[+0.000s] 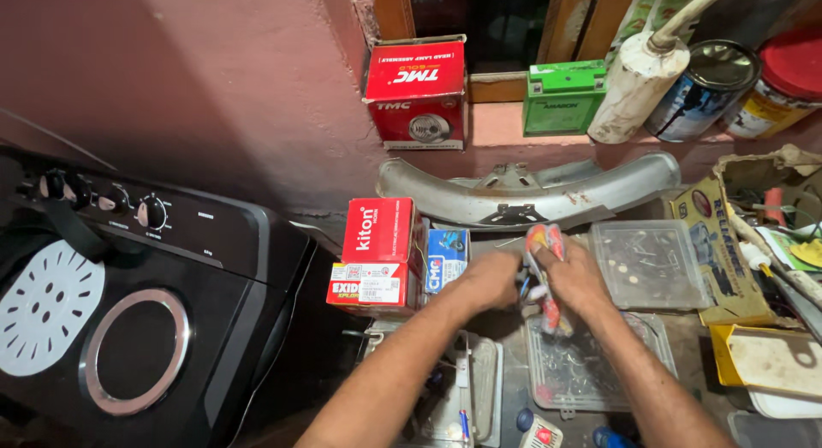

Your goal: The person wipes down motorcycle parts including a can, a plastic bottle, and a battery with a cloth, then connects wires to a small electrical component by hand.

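I see my left hand (490,279) and right hand (575,281) meet over the clear tray (659,345), fingers closed on a red packet (545,241); held upright, seemingly so both hands can work it.

Both hands, left hand (490,279) and right hand (575,279), grip a red-orange packet (545,242); clear plastic box (648,264) at 3 o'clock of them.
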